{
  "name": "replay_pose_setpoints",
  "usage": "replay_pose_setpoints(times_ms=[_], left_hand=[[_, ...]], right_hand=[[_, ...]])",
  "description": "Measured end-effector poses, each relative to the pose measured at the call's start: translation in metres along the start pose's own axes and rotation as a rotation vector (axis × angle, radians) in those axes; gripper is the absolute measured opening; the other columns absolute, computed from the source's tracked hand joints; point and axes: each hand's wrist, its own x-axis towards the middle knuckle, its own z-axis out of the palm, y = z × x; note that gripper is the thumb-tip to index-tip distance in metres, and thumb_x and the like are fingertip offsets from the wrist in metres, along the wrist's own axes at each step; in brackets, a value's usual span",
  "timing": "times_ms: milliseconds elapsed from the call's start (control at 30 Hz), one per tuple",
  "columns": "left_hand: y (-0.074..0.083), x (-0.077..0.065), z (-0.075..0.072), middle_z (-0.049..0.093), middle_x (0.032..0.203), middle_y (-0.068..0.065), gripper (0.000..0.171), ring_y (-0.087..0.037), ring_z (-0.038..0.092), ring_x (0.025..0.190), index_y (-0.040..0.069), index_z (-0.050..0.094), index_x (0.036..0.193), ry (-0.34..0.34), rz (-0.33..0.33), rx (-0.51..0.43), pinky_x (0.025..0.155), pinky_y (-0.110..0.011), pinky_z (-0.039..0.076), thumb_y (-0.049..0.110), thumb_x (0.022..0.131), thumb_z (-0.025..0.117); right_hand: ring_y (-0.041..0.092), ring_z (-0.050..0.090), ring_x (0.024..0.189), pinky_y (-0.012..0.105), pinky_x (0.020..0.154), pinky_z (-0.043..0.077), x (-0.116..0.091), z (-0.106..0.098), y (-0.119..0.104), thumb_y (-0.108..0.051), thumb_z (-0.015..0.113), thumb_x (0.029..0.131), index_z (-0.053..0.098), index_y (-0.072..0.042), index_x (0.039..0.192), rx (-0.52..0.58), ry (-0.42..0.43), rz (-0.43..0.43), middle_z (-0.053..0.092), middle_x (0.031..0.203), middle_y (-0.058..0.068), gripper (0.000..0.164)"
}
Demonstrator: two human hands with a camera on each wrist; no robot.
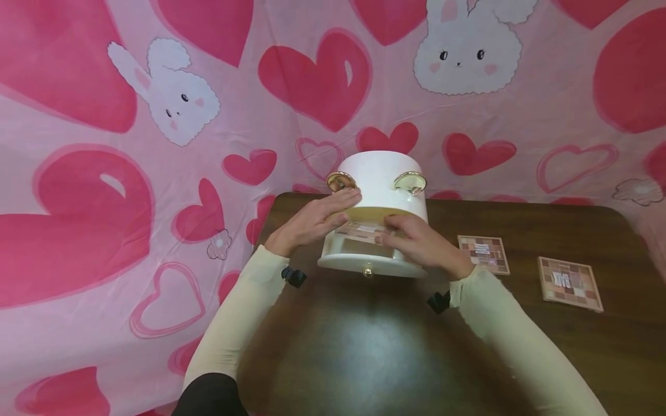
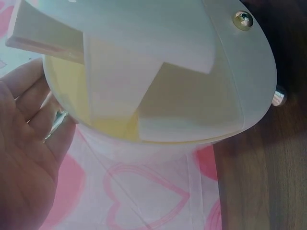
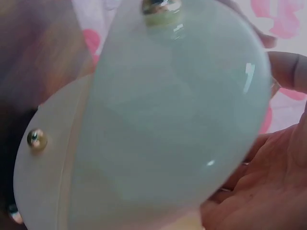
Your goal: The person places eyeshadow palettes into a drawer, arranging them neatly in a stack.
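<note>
A white rounded organizer box (image 1: 387,173) with two gold rings on top stands on the table, its yellowish inside showing at the front. My left hand (image 1: 317,219) lies along its left side with fingers extended; in the left wrist view those fingers touch the rim of the box (image 2: 182,143), near white panels inside. My right hand (image 1: 418,240) pinches the right end of a flat makeup palette (image 1: 361,231) at the opening. In the right wrist view the box's glossy white wall (image 3: 172,105) hides much of the palette and some of my fingers.
Two makeup palettes with checkered covers, one nearer the box (image 1: 484,254) and one farther right (image 1: 570,283), lie on the dark wooden table (image 1: 354,346). A pink cloth (image 1: 312,86) with hearts and rabbits hangs behind and to the left. A gold knob (image 1: 367,270) sticks out from the box's base.
</note>
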Motion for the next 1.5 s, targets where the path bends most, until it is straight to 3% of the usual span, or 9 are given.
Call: replay_pose_setpoints(times_ms=[67, 333, 533, 667, 800, 933, 1133, 1233, 1500], left_hand=[[0.0, 0.0, 0.0, 0.034, 0.161, 0.004, 0.06, -0.009, 0.024, 0.148, 0.013, 0.039, 0.156, 0.004, 0.0, -0.004, 0.118, -0.038, 0.028, 0.023, 0.099, 0.056], [-0.002, 0.0, 0.002, 0.032, 0.161, 0.004, 0.059, -0.008, 0.023, 0.148, 0.015, 0.038, 0.157, -0.001, -0.004, -0.019, 0.118, -0.037, 0.026, 0.022, 0.1, 0.054], [-0.002, -0.002, 0.001, 0.03, 0.162, 0.004, 0.064, -0.008, 0.022, 0.149, 0.015, 0.036, 0.158, -0.003, -0.004, -0.004, 0.118, -0.037, 0.027, 0.048, 0.103, 0.045], [-0.002, -0.001, 0.002, 0.031, 0.162, 0.003, 0.068, -0.009, 0.023, 0.149, 0.014, 0.036, 0.157, 0.005, 0.003, -0.021, 0.118, -0.037, 0.027, 0.054, 0.102, 0.042], [-0.003, 0.001, 0.003, 0.033, 0.161, 0.003, 0.066, -0.008, 0.024, 0.148, 0.014, 0.038, 0.156, 0.013, 0.006, -0.029, 0.118, -0.037, 0.027, 0.052, 0.103, 0.043], [-0.004, 0.0, 0.004, 0.034, 0.161, 0.002, 0.063, -0.009, 0.025, 0.148, 0.012, 0.038, 0.156, 0.015, 0.007, -0.022, 0.118, -0.036, 0.025, 0.047, 0.104, 0.045], [-0.005, 0.0, 0.005, 0.034, 0.161, 0.0, 0.058, -0.01, 0.025, 0.148, 0.01, 0.039, 0.155, 0.027, 0.03, -0.022, 0.119, -0.034, 0.023, 0.02, 0.1, 0.055], [-0.005, 0.0, 0.005, 0.035, 0.16, -0.001, 0.059, -0.01, 0.025, 0.148, 0.009, 0.04, 0.155, 0.032, 0.036, -0.025, 0.119, -0.034, 0.023, 0.014, 0.099, 0.056], [-0.005, 0.0, 0.004, 0.036, 0.16, -0.001, 0.059, -0.01, 0.026, 0.148, 0.009, 0.04, 0.155, 0.027, 0.034, -0.025, 0.118, -0.035, 0.026, 0.018, 0.099, 0.055]], right_hand=[[0.023, 0.055, 0.088, 0.04, 0.078, 0.048, 0.003, 0.002, 0.001, -0.03, 0.06, 0.095, 0.065, -0.002, 0.113, -0.038, 0.008, -0.014, 0.063, 0.094, 0.006, 0.034], [0.023, 0.057, 0.094, 0.044, 0.09, 0.048, 0.003, 0.005, 0.004, -0.027, 0.062, 0.092, 0.063, 0.0, 0.121, -0.092, 0.032, -0.025, 0.066, 0.104, 0.006, 0.04], [0.03, 0.055, 0.112, 0.053, 0.104, 0.042, -0.007, 0.01, -0.001, -0.025, 0.064, 0.089, 0.057, 0.004, 0.133, -0.178, 0.107, -0.079, 0.063, 0.123, 0.016, 0.053], [0.033, 0.052, 0.124, 0.06, 0.107, 0.038, -0.02, 0.01, -0.008, -0.024, 0.065, 0.09, 0.057, -0.001, 0.138, -0.112, 0.202, -0.015, 0.059, 0.137, 0.015, 0.054], [0.036, 0.056, 0.118, 0.064, 0.098, 0.044, -0.032, 0.007, -0.01, -0.023, 0.066, 0.092, 0.06, -0.006, 0.139, -0.039, 0.323, 0.035, 0.059, 0.138, 0.013, 0.05], [0.04, 0.059, 0.109, 0.061, 0.087, 0.05, -0.041, 0.004, -0.005, -0.018, 0.066, 0.091, 0.062, -0.004, 0.135, -0.054, 0.405, 0.004, 0.061, 0.133, 0.016, 0.047], [0.038, 0.06, 0.112, 0.064, 0.09, 0.049, -0.055, 0.004, 0.004, -0.012, 0.071, 0.085, 0.063, -0.003, 0.132, -0.085, 0.512, -0.055, 0.064, 0.129, 0.016, 0.048], [0.034, 0.06, 0.114, 0.063, 0.092, 0.048, -0.062, 0.005, 0.009, -0.011, 0.073, 0.082, 0.065, -0.003, 0.13, -0.116, 0.562, -0.081, 0.066, 0.127, 0.015, 0.05], [0.038, 0.053, 0.124, 0.069, 0.096, 0.042, -0.085, 0.003, 0.019, -0.012, 0.078, 0.081, 0.06, -0.004, 0.135, -0.173, 0.552, 0.015, 0.06, 0.136, 0.017, 0.058]])
